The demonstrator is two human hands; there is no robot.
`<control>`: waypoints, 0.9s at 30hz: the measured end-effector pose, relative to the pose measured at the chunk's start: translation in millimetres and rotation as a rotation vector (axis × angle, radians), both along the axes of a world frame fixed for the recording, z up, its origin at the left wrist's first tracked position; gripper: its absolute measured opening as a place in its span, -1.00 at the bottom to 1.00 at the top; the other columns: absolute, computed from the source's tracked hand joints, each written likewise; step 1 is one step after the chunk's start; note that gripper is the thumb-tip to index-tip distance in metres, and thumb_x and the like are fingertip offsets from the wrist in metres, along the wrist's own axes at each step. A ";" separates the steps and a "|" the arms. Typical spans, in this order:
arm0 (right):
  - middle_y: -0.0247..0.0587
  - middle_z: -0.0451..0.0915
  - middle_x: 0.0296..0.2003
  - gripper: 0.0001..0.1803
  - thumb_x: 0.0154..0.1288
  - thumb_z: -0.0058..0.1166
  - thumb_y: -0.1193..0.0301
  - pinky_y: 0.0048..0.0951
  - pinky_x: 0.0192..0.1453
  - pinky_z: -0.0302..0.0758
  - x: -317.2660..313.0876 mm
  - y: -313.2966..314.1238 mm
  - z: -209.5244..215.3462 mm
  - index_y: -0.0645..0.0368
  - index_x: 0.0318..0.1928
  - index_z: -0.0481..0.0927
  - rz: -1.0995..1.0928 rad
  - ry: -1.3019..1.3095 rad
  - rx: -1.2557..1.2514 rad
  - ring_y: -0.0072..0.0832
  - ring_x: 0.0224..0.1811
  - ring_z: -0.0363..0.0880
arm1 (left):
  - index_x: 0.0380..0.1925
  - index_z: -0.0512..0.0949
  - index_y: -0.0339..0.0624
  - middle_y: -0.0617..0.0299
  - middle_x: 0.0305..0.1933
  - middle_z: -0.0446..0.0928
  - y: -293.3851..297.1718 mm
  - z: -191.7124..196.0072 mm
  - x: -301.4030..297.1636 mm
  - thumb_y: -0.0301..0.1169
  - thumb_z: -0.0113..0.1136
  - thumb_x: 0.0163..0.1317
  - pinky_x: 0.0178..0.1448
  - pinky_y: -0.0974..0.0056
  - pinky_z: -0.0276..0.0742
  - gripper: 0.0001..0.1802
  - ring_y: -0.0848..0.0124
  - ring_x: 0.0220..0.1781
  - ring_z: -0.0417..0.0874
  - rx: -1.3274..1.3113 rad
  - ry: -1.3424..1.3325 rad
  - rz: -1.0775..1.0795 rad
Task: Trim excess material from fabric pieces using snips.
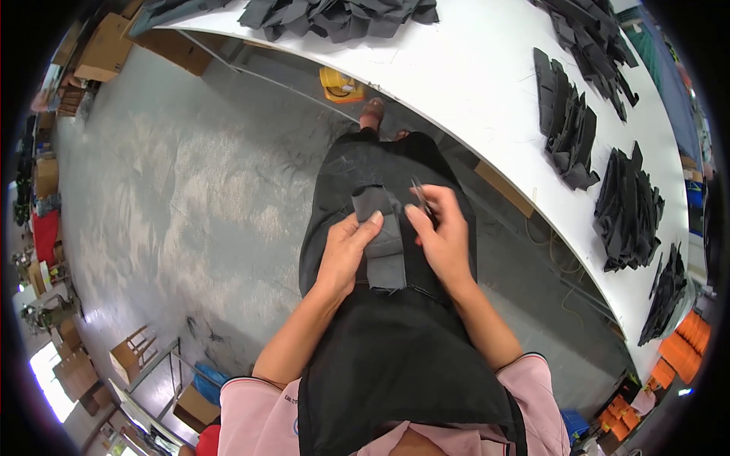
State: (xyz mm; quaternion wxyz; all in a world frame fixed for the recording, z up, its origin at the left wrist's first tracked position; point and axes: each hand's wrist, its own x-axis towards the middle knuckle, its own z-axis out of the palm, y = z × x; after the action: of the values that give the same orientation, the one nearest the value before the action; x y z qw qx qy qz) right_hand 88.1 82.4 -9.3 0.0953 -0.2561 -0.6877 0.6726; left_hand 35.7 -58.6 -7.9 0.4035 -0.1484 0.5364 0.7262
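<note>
Over my lap, my left hand (344, 249) pinches a dark grey strip of fabric (386, 254), thumb on top. The strip hangs down toward my waist and its lower end looks frayed. Just to the right, my right hand (445, 237) is closed around small metal thread snips (417, 193), with the blades pointing up and away from me. The snips are apart from the fabric; their handles are mostly hidden by my fingers. A black apron (395, 342) covers my front and legs beneath both hands.
A white table (487, 99) curves along the far and right side. Stacks of dark fabric pieces (630, 209) lie on it. Below stands a yellow fan-like device (340, 83). Cardboard boxes (104, 49) and a wooden chair (134, 351) are at left; orange bundles (687, 346) are at right.
</note>
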 end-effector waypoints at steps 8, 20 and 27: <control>-0.26 0.57 -0.42 -0.72 0.07 0.25 0.49 -0.52 -0.39 0.46 34.5 4.2 32.0 0.19 -0.17 0.52 0.251 0.022 0.450 -0.50 -0.48 0.56 | -0.23 0.60 -0.26 0.37 -0.30 0.58 -4.3 4.7 -13.1 -0.29 0.15 0.30 -0.17 0.49 0.41 -0.76 0.66 -0.30 0.50 -0.008 0.057 0.026; -0.31 0.58 -0.47 -0.78 0.06 0.24 0.43 -0.40 -0.44 0.44 28.3 5.0 38.4 0.16 -0.25 0.56 0.351 0.066 0.868 -0.34 -0.53 0.56 | -0.28 0.62 -0.29 0.41 -0.39 0.56 -5.1 8.5 -8.4 -0.30 0.17 0.29 -0.25 0.53 0.36 -0.76 0.71 -0.37 0.44 -0.102 0.197 0.004; -0.26 0.60 -0.45 -0.79 0.05 0.24 0.44 -0.41 -0.45 0.43 25.6 7.0 37.4 0.16 -0.26 0.56 0.310 0.092 0.739 -0.35 -0.52 0.56 | -0.32 0.62 -0.28 0.38 -0.38 0.58 -8.1 8.4 -12.2 -0.27 0.17 0.28 -0.25 0.50 0.38 -0.75 0.69 -0.35 0.47 -0.049 0.129 -0.016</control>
State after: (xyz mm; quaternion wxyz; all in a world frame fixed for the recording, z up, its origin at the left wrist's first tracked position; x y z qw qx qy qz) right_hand 113.7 89.4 28.1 0.1092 -0.0675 -0.9086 0.3973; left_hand 23.5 -66.7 0.6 0.3704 -0.1069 0.5801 0.7175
